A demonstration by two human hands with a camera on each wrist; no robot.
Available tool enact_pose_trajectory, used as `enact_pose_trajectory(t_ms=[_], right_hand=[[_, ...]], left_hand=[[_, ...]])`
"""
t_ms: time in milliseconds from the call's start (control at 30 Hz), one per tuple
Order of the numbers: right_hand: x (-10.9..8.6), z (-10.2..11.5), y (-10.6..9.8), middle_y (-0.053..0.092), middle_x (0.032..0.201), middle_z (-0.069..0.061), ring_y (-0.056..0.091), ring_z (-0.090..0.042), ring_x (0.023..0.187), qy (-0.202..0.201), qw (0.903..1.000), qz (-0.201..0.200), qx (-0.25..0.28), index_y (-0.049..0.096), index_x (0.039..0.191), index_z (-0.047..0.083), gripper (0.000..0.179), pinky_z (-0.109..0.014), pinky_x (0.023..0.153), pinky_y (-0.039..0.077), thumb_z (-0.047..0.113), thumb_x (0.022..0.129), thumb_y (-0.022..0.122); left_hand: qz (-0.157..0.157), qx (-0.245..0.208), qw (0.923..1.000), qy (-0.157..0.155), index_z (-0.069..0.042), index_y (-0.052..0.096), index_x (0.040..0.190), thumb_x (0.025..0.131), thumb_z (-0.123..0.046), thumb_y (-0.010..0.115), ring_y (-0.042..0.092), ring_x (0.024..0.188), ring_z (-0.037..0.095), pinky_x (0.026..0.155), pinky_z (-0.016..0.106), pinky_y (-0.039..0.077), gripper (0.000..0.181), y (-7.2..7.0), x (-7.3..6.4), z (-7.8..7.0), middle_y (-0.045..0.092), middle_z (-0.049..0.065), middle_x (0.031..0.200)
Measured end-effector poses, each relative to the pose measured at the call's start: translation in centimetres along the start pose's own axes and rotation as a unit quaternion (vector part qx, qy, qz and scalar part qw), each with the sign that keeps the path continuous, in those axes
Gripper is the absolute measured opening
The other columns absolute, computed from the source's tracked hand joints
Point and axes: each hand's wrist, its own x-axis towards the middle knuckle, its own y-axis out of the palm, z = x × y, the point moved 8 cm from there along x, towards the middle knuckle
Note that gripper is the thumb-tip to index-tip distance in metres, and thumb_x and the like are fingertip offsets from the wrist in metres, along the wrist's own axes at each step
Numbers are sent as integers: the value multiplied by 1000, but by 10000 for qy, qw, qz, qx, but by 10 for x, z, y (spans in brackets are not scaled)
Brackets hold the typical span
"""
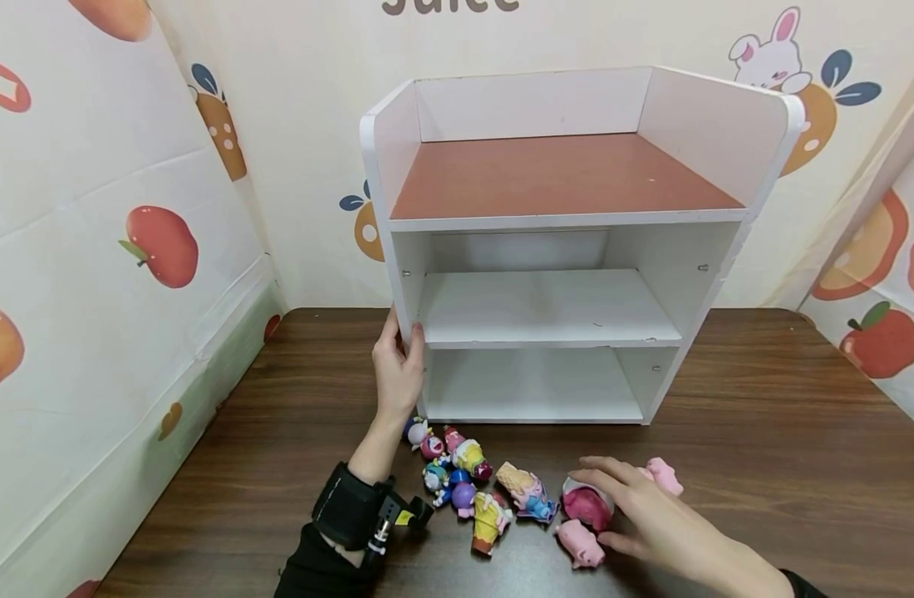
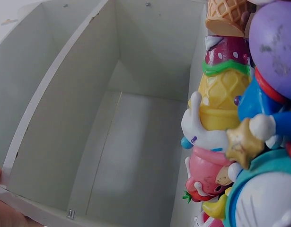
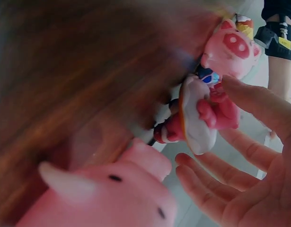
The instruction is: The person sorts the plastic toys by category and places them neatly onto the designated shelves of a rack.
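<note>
A white three-tier shelf unit (image 1: 752, 162) with a brown top board stands upright on the wooden table. My left hand (image 1: 399, 382) grips the front edge of its left side panel. Over the pink toys at the right, my right hand (image 1: 655, 523) hovers with fingers spread, holding nothing. Beneath and beside its fingertips are a pink pig figurine (image 1: 580, 544) and a pink figurine with a white ring-like part (image 1: 587, 505). Partly behind the hand lies another pink pig (image 1: 662, 476). The right wrist view shows the ringed figurine (image 3: 199, 116) close to the fingers.
Several small toy figurines lie in front of the shelf's left corner, including a purple-headed one (image 1: 464, 496), a yellow ice-cream-cone one (image 1: 488, 523) and a blue one with a waffle cone (image 1: 528, 492). Fruit-printed sheets (image 1: 76, 166) hang around the wooden table (image 1: 793, 415).
</note>
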Motion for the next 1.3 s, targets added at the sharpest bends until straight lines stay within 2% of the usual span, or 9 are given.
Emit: enact_pose_trajectory(t_ms=[133, 367, 633, 833, 1100, 1200, 1300], right_hand=[[1, -2, 2, 54, 110, -11, 54, -23, 97, -92, 9999, 20, 81, 58, 108, 7, 67, -10, 89, 29, 9, 45, 81], [6, -2, 2, 55, 103, -1, 55, -13, 89, -239, 9989, 70, 407, 59, 105, 7, 59, -11, 82, 36, 7, 50, 80], [12, -12, -1, 54, 93, -6, 55, -14, 79, -94, 9998, 136, 103, 63, 90, 8, 42, -20, 64, 47, 7, 51, 79], [15, -20, -3, 53, 89, -5, 53, -13, 76, 85, 9995, 115, -289, 63, 84, 10, 40, -22, 57, 47, 4, 48, 80], [20, -14, -3, 54, 90, -12, 53, -24, 79, -82, 9950, 226, -967, 60, 84, 6, 42, -33, 63, 48, 1, 46, 79], [22, -7, -1, 54, 88, -12, 51, -25, 74, -361, 9905, 88, -1327, 59, 80, 5, 37, -35, 63, 47, -1, 47, 74], [21, 2, 3, 53, 87, -12, 50, -25, 73, -675, 9828, -78, -1717, 57, 75, 5, 20, -35, 63, 45, 1, 56, 64]], left_hand=[[-16, 13, 10000, 4, 16, 34, 127, 84, 14, 41, 44, 107, 43, 86, 52, 37, 43, 0, 0, -1, 43, 33, 120], [-46, 77, 10000, 12, 16, 35, 126, 84, 13, 42, 46, 104, 43, 84, 53, 38, 43, 0, 1, -1, 45, 33, 119], [-60, 46, 10000, -5, 17, 34, 126, 84, 14, 41, 46, 103, 43, 84, 53, 38, 43, 0, 1, -2, 44, 33, 118], [-48, 22, 10000, -14, 17, 33, 126, 83, 14, 41, 45, 104, 43, 85, 53, 37, 44, 0, 1, -1, 44, 34, 119], [-59, -21, 10000, -24, 17, 33, 127, 84, 14, 41, 44, 107, 42, 86, 52, 36, 44, 0, 1, -1, 43, 33, 121], [-63, -13, 10000, -32, 17, 34, 127, 84, 14, 41, 44, 107, 42, 86, 52, 37, 43, 0, 1, -1, 43, 33, 121], [-66, -3, 10000, -29, 16, 34, 127, 84, 13, 42, 44, 107, 41, 86, 52, 37, 43, 0, 0, -1, 43, 32, 121]])
